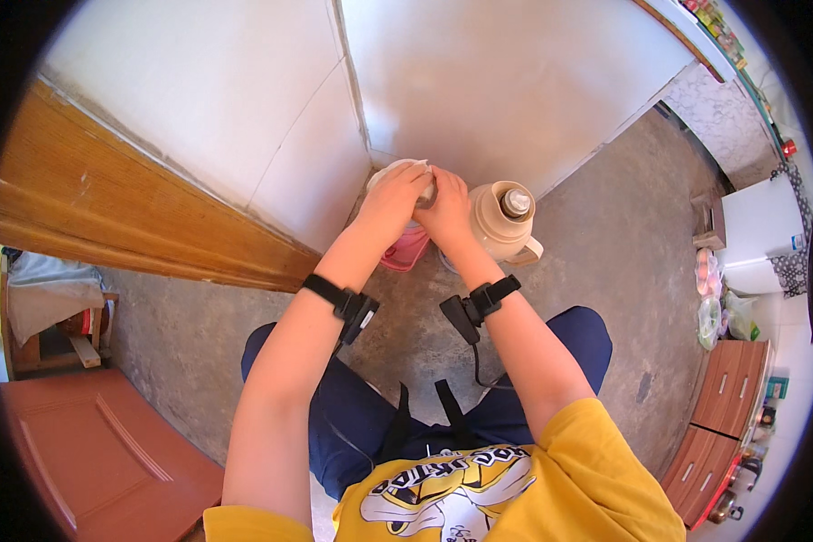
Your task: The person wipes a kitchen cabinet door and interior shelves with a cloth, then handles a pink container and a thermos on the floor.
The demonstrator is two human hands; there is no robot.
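Both hands meet near the wall corner, over a whitish object [398,167] that looks like cloth or a bag; its kind cannot be told. My left hand [396,196] lies over its front with bent fingers. My right hand [447,206] touches it from the right, thumb towards the left hand. Just below the hands, a pink plastic container [406,251] is partly hidden by the left wrist. Right beside the right hand stands a cream thermos jug [501,227] with its handle to the right and a stopper in its neck.
A wooden door frame [149,217] juts in from the left, with a reddish-brown door [101,461] below it. White walls [501,88] meet behind the hands. Brown cabinets [728,386] and plastic bags [709,322] line the right side of the concrete floor [610,271].
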